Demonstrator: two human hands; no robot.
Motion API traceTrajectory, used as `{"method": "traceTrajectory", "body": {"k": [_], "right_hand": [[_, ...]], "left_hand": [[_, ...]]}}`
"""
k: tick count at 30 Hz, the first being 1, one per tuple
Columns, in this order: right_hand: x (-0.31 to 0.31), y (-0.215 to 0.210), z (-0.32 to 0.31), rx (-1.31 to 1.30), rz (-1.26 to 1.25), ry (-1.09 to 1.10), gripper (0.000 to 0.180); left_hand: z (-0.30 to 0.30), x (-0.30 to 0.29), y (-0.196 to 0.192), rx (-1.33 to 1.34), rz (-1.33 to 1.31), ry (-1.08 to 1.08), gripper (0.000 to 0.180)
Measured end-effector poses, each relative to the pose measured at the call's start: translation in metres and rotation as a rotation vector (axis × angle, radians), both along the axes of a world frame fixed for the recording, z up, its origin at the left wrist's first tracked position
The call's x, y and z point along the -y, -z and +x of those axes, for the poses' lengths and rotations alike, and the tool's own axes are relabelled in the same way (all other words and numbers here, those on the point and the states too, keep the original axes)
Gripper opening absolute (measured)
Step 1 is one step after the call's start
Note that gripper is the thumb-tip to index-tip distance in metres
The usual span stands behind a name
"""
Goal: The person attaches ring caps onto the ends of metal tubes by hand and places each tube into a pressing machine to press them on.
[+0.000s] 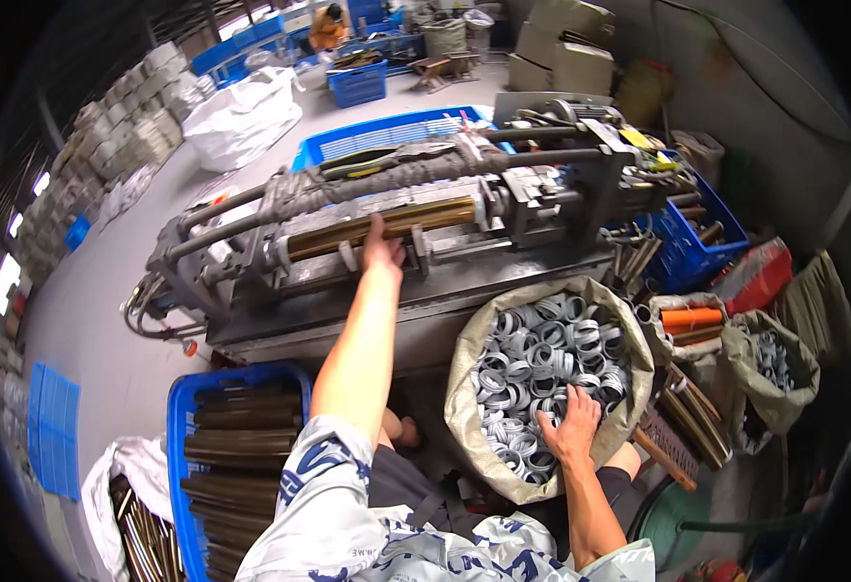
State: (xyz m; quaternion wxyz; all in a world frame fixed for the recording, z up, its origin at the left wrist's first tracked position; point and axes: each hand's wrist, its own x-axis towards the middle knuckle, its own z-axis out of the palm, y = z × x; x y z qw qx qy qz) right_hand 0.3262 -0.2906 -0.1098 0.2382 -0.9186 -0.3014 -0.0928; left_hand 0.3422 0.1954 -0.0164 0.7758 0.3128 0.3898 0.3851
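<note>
A bronze-coloured metal tube (435, 213) lies lengthwise in a long, low machine (503, 262), between its two end fittings. My left hand (383, 252) reaches out to the tube's middle, with fingers over it and around its near side; part of the grip is hidden. Close to my body on the right stands a woven sack (466, 407) with a rolled rim, full of grey rings (546, 359). My right hand (573, 427) is over the near right part of the rings, fingers spread and touching them, with no ring clearly held.
At my left, a blue crate (179, 466) holds dark tubes (241, 436); a white sack (134, 461) of tubes stands beside it. Another blue crate (687, 257), orange tubes (692, 318) and a smaller sack (796, 373) are at right. Far back, a person (329, 29) sits.
</note>
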Motion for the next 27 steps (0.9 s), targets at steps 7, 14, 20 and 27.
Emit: {"method": "traceTrajectory", "body": {"k": [7, 14, 20, 27], "right_hand": [[-0.004, 0.007, 0.001, 0.021, -0.014, -0.023, 0.076], [0.012, 0.023, 0.026, 0.072, -0.003, -0.087, 0.067], [0.002, 0.034, 0.032, -0.099, -0.177, -0.103, 0.058], [0.002, 0.004, 0.045, -0.284, -0.241, -0.043, 0.055]], "left_hand": [[-0.022, 0.012, 0.000, -0.013, 0.039, -0.003, 0.059], [-0.157, 0.122, 0.038, -0.031, 0.615, -0.175, 0.054], [-0.498, 0.120, 0.080, -1.514, 0.883, -0.642, 0.049], [-0.656, 0.120, 0.146, -1.318, -0.378, -0.476, 0.082]]}}
